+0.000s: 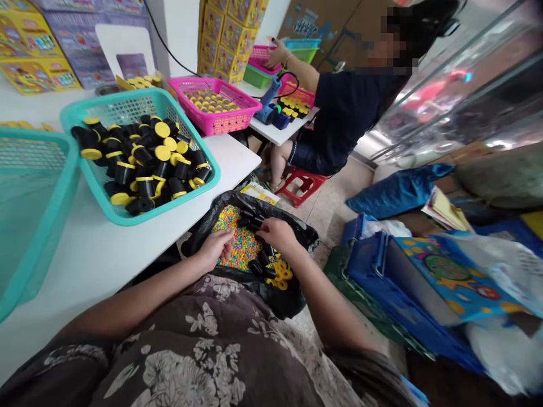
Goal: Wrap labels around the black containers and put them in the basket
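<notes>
In my lap lies a tray lined with a black plastic bag (297, 217), filled with small multicoloured beads (240, 249). My left hand (216, 249) is over the left part of the beads with its fingers curled in; whatever they hold is hidden. Across the tray, my right hand (278, 233) has its fingertips closed at a black plastic tube (257, 221) among others at the far side. More black tubes (261, 263) lie on the beads close to me. Beside them, at the right, is a small pile of yellow rings (280, 272).
On the white table (235, 161) at left stands a turquoise basket (165, 212) of black tubes with yellow caps, and a pink basket (223, 121) behind. A co-worker (352, 113) sits on a red stool (297, 186). Blue crates (382, 271) stand at right.
</notes>
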`<state>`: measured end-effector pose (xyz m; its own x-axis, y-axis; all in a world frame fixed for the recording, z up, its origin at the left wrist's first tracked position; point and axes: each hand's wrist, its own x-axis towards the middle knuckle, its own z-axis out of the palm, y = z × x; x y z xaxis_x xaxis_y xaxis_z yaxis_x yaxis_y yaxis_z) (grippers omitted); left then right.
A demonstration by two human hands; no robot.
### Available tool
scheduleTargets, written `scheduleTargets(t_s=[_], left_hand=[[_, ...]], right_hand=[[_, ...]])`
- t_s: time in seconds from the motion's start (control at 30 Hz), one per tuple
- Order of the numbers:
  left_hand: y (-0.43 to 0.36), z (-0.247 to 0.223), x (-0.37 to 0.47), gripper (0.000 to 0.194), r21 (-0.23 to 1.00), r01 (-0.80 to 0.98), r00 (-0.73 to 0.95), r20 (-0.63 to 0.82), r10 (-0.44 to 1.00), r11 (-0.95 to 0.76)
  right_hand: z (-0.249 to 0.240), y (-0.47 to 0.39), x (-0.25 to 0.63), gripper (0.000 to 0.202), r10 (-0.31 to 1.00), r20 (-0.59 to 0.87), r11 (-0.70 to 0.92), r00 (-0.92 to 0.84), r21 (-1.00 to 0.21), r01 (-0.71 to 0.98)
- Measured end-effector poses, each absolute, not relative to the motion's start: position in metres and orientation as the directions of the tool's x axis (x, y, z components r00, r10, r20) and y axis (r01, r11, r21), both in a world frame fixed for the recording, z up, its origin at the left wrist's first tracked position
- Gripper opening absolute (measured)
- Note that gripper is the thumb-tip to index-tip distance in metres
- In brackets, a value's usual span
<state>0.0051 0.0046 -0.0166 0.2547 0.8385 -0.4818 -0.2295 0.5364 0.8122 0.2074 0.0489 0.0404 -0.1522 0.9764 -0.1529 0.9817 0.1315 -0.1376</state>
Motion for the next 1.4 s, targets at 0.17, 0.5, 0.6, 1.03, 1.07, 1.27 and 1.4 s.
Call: scheduleTargets(t_s=[0.17,0.5,0.6,1.03,1.07,1.27,1.4], left_hand=[[0.002,-0.013,0.004,0.046,0.796,-0.253,0.277,-0.485,0.829,0.55],[0.005,-0.009,0.003,0.041,0.961,0.099,0.122,-0.269,0.956,0.258],[0.011,-0.017,-0.001,0.032,0.972,0.22,0.05,-0.099,0.994,0.085],[0.01,-0.024,-0.001,0.007,0.973,0.162,-0.047,-0.159,0.986,0.164],[0.009,-0.024,-0.001,0.01,0.976,0.143,-0.06,-0.16,0.985,0.167],[0.006,-0.019,-0.004,0.017,0.995,0.075,-0.122,-0.052,0.991,0.061],[0.004,-0.012,-0.005,0.019,0.993,0.11,-0.17,0.054,0.984,-0.035]], right_hand=[[0.017,0.039,0.181,0.037,0.974,-0.074,0.203,-0.212,-0.118,0.972],[0.031,0.043,0.153,0.029,0.913,-0.193,0.362,-0.359,-0.022,0.932],[0.027,0.037,0.152,0.032,0.891,-0.216,0.401,-0.4,-0.043,0.915],[0.013,0.043,0.159,0.047,0.971,-0.125,0.186,-0.204,-0.147,0.972],[0.013,0.041,0.155,0.047,0.983,-0.087,0.15,-0.162,-0.13,0.98],[0.003,0.028,0.134,0.042,0.953,-0.114,0.261,-0.279,-0.152,0.953],[-0.005,0.024,0.138,0.035,0.939,-0.144,0.217,-0.313,-0.457,0.862]])
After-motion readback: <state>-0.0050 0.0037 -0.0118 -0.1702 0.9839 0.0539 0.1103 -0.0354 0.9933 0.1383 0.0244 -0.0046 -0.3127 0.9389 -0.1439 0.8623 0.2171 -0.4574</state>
